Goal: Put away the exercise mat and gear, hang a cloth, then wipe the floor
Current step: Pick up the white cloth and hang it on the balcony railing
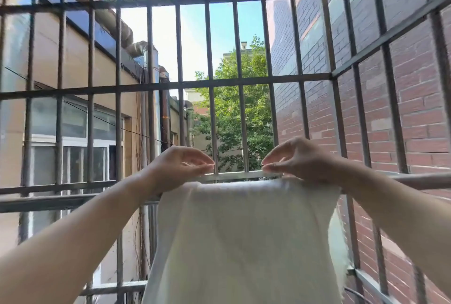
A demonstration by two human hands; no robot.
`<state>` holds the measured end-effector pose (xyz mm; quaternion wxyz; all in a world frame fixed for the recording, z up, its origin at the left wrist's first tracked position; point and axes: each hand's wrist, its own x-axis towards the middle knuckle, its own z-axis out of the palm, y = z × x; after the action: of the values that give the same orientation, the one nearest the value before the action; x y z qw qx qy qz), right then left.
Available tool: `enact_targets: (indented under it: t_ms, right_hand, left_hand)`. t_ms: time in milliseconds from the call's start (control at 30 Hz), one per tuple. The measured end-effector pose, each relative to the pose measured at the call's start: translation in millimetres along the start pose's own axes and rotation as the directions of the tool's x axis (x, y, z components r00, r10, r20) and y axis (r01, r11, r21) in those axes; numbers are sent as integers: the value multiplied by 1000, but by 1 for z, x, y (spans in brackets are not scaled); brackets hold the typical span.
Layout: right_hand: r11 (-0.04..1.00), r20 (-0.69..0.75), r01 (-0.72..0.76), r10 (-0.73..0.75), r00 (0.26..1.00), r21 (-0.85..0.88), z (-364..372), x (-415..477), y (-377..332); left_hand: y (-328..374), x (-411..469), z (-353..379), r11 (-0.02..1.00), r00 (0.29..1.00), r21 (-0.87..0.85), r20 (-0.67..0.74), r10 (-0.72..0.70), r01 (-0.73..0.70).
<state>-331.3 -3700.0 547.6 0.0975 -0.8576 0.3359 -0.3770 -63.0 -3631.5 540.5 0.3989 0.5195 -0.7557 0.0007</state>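
Note:
A white cloth point(244, 235) hangs down in front of me, its straight top edge level with a horizontal metal rail point(244, 175) of the window cage. My left hand point(180, 164) is at the cloth's upper left corner, thumb and fingertips pinched together just above the rail. My right hand point(300, 159) mirrors it at the upper right corner, also pinched. The cloth's top corners run under both hands and the edge is stretched taut between them. How the fingers grip the fabric is hidden.
Dark metal bars point(210, 108) enclose the space ahead and to the right. A red brick wall point(415, 120) stands beyond the right side. A beige building with windows point(73, 132) is on the left, and a green tree point(234, 120) stands beyond the bars.

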Motion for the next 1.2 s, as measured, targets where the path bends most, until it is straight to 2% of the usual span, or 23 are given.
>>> enact_targets:
  t_ms: [167, 400, 533, 667, 767, 933, 1067, 1133, 1200]
  right_hand:
    - [993, -7, 76, -76, 997, -86, 3, -23, -18]
    - [964, -142, 149, -183, 973, -222, 17, -54, -34]
    - [911, -177, 205, -282, 943, -359, 31, -66, -25]
    - [921, -276, 252, -336, 900, -298, 35, -65, -12]
    - [943, -308, 251, -311, 899, -220, 25, -55, -15]
    - [971, -157, 195, -215, 964, -135, 4, -24, -21]
    - [989, -96, 144, -145, 985, -18, 7, -4, -15]
    - [994, -17, 108, -108, 994, -17, 12, 0, -10]
    - [996, -2, 87, -87, 996, -6, 13, -2, -7]
  left_hand:
    - [7, -27, 0, 1000, 995, 18, 99, -5, 3]
    - [10, -48, 0, 990, 998, 139, 68, 10, -19]
    - [6, -52, 1, 979, 1000, 205, -4, 12, -11]
    - [1, -52, -1, 974, 995, 225, -97, 34, -11]
    - [1, -47, -3, 983, 985, 184, -171, 29, 3]
    - [5, -29, -10, 975, 974, 223, -226, 32, 20]
    - [6, -20, -10, 926, 970, 372, -241, 34, 60]
    - [14, -21, 0, 956, 972, 294, -220, 81, -13]
    - [25, -23, 16, 975, 992, 207, -83, 98, -79]
